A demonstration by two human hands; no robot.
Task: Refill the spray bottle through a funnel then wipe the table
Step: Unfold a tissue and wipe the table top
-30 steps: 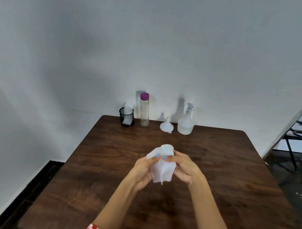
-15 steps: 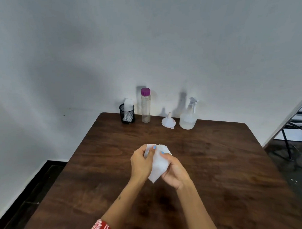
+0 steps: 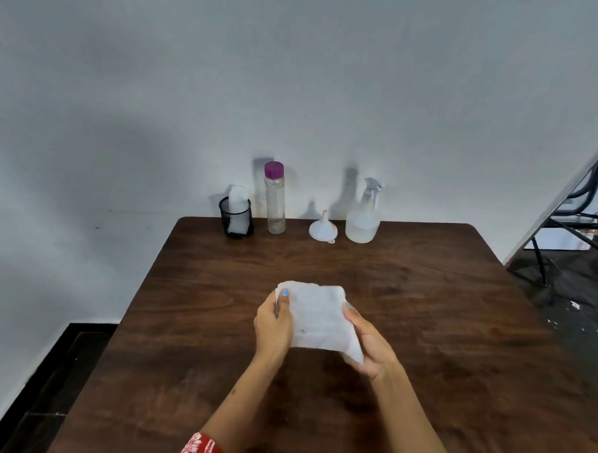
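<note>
white wipe [image 3: 316, 316] held up above mid table, spread flat between both hands. left hand [image 3: 273, 325] gripping left edge, thumb with blue nail on front near top corner, fingers curled behind. right hand [image 3: 368, 342] gripping right edge lower down, thumb on front, lower right corner of wipe bunched in palm. faint small dark speck on wipe near lower left. forearms coming in from bottom of frame, red patterned sleeve [image 3: 201, 448] at bottom edge.

dark brown wooden table [image 3: 423, 315], wipe over centre, not resting on surface as far as visible.

along far edge by wall, left to right: black mesh cup [image 3: 236, 220] with white wipe pack [image 3: 237, 198] standing in it; just beside, tall clear bottle [image 3: 275, 200] with purple cap, upright, little liquid at bottom; white funnel [image 3: 323, 229] upside down, wide mouth on table, spout up, small tab at rim; just right of funnel, clear spray bottle [image 3: 364, 218] upright, trigger head on, partly filled with clear liquid. all four well apart from hands.

grey-white wall [image 3: 296, 73] behind. dark floor [image 3: 566, 296] at right with black metal chair frame [image 3: 576, 219] past table corner.
</note>
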